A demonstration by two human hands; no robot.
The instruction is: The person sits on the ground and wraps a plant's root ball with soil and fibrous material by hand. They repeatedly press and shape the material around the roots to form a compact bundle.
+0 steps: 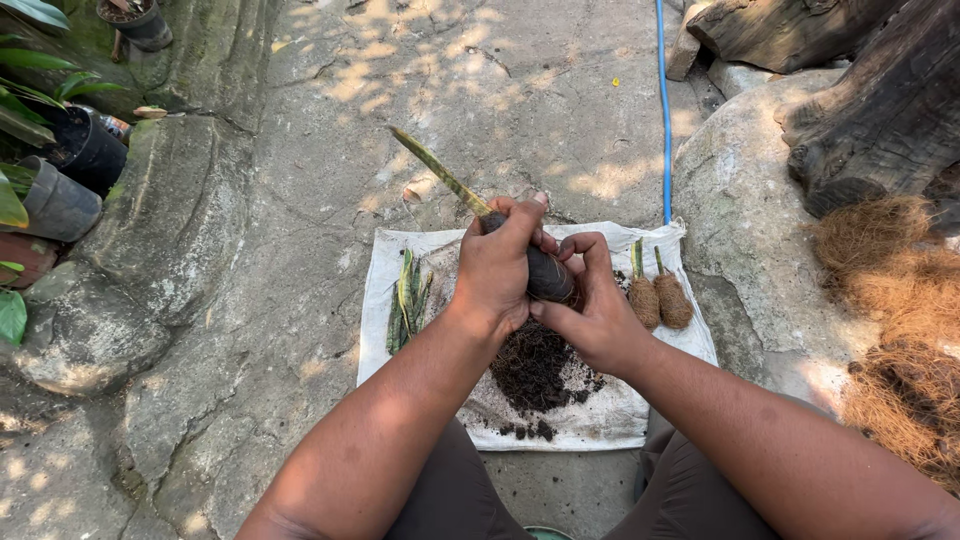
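Note:
Both my hands hold a dark, soil-packed root ball (549, 274) with a long striped green-yellow leaf cutting (440, 172) sticking out up and to the left. My left hand (500, 268) wraps over the top of the ball. My right hand (590, 305) cups it from below and the right. They hover over a white cloth (600, 420) spread on the stone ground, above a heap of dark soil (535, 368). Several loose leaf cuttings (406, 298) lie on the cloth's left side. Two cuttings wrapped in brown coconut fibre (658, 298) rest on its right side.
A pile of brown coconut fibre (890, 330) lies at the right beside a boulder (750, 180) and a weathered log (880, 110). A blue hose (663, 110) runs up the ground. Black plant pots (70, 170) with green leaves stand at the left.

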